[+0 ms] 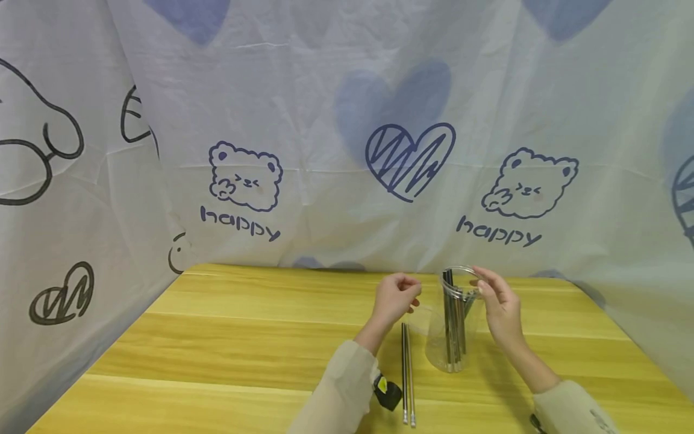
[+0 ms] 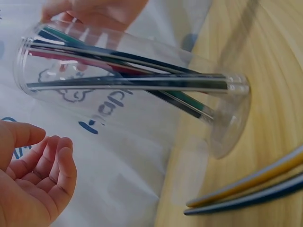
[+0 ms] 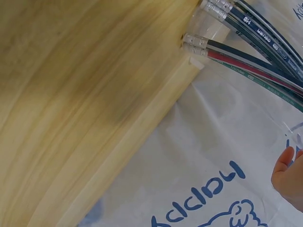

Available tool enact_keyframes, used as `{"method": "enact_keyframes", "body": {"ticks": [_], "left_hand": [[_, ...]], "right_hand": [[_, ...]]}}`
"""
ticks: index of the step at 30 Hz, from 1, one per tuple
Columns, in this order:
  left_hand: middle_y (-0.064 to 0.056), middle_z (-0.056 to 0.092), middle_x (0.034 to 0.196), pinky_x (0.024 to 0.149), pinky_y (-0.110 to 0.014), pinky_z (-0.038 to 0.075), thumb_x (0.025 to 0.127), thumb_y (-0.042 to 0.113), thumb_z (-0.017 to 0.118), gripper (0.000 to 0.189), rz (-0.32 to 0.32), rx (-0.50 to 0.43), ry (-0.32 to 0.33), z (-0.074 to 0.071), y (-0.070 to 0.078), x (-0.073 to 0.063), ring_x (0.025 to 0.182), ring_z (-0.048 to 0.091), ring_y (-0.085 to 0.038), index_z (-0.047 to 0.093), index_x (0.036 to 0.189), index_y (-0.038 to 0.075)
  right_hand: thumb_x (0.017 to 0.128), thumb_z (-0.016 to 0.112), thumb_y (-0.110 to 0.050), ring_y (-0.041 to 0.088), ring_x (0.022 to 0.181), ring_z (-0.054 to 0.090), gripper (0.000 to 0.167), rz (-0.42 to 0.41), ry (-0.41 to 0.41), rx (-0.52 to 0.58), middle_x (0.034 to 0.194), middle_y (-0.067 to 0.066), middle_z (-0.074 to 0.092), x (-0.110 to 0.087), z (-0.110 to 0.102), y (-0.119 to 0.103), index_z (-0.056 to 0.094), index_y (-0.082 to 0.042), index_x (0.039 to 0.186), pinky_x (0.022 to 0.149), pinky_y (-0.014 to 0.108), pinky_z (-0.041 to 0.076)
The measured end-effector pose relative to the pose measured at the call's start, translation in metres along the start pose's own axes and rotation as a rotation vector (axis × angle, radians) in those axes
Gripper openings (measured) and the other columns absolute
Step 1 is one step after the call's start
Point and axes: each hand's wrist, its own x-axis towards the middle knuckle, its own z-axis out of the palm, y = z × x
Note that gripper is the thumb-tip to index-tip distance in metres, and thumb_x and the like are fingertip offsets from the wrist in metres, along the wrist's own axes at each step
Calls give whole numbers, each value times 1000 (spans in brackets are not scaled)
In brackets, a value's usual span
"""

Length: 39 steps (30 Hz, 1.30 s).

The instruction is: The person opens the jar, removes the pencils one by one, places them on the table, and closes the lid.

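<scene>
A tall clear plastic jar (image 1: 434, 349) stands upright on the table, with several dark, green and red pencils (image 2: 128, 80) leaning inside, eraser ends down. My right hand (image 1: 501, 307) grips the jar at its rim, thumb on the near side. To the left of the rim is my left hand (image 1: 394, 298), raised over the table with fingers loosely bent and nothing between them. Below it, a dark pencil (image 1: 404, 367) and a yellowish pencil (image 1: 410, 374) lie side by side, their eraser ends toward me.
A faint clear disc (image 2: 191, 170) lies flat on the wood-grain table (image 1: 217, 349) beside the jar. Behind the table's far edge hangs a white printed cloth (image 1: 320, 181), with another cloth on the left. A small black device (image 1: 388, 395) sits at my left sleeve.
</scene>
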Motion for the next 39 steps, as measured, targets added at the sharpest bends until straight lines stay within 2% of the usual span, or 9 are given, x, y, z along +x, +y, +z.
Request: {"method": "enact_keyframes", "body": {"ticks": [5, 11, 16, 19, 22, 26, 31, 35, 39], "left_hand": [[-5, 61, 68, 44, -22, 47, 82, 7, 60, 9, 36, -21, 3, 1, 8, -1, 53, 57, -12, 65, 85, 0], [-8, 62, 70, 45, -19, 45, 83, 9, 61, 12, 144, -21, -28, 4, 20, -5, 54, 52, -6, 67, 87, -1], [-8, 62, 71, 45, -18, 44, 83, 12, 62, 14, 216, -9, -38, 7, 24, -5, 56, 50, -3, 68, 86, 0], [-3, 62, 77, 50, -17, 45, 83, 15, 63, 14, 304, 88, -40, 7, 25, -7, 62, 52, -3, 68, 88, 2], [-3, 60, 86, 58, -16, 45, 82, 18, 65, 17, 450, 242, -48, 7, 27, -8, 72, 53, -6, 68, 93, 4], [-4, 56, 93, 69, -15, 42, 81, 21, 67, 23, 625, 403, -75, 7, 32, -9, 83, 50, -11, 67, 97, 4], [-2, 54, 96, 79, -17, 36, 78, 25, 69, 27, 784, 542, -107, 8, 34, -9, 91, 44, -13, 67, 97, 5], [-2, 54, 97, 81, -20, 34, 78, 30, 68, 29, 837, 654, -110, 10, 33, -9, 91, 43, -15, 68, 97, 7], [0, 54, 102, 85, -22, 32, 84, 36, 60, 28, 821, 814, -108, 13, 34, -9, 96, 42, -13, 68, 98, 13]], "right_hand": [[87, 38, 11, -4, 81, 53, 23, -1, 15, -3, 92, -21, 57, 0, 1, -1, 47, 22, 104, 66, 10, 43], [86, 38, 12, -4, 79, 53, 23, -9, 34, 0, 92, -21, 57, 0, 2, -1, 47, 22, 103, 64, 10, 43], [86, 38, 12, -1, 78, 54, 23, -4, 40, 7, 93, -19, 58, -1, 3, 0, 48, 22, 104, 63, 10, 44], [86, 38, 11, 2, 78, 55, 23, 1, 41, 10, 93, -17, 58, -1, 3, 1, 48, 22, 104, 63, 11, 44], [86, 38, 11, 1, 79, 55, 22, -3, 41, 9, 95, -14, 59, -1, 3, 1, 48, 21, 104, 63, 11, 44], [87, 38, 11, -3, 79, 54, 22, -13, 33, 2, 96, -13, 59, -1, 3, 2, 48, 21, 104, 63, 11, 44], [87, 38, 11, -3, 80, 54, 23, -23, 29, -1, 96, -13, 58, -1, 3, 2, 48, 21, 104, 64, 11, 43], [87, 38, 11, -3, 79, 54, 23, -29, 28, 0, 97, -14, 58, -1, 3, 2, 48, 21, 105, 63, 11, 43], [87, 38, 11, -2, 80, 53, 23, -32, 28, 5, 98, -13, 58, -1, 3, 2, 48, 21, 104, 64, 11, 43]]}}
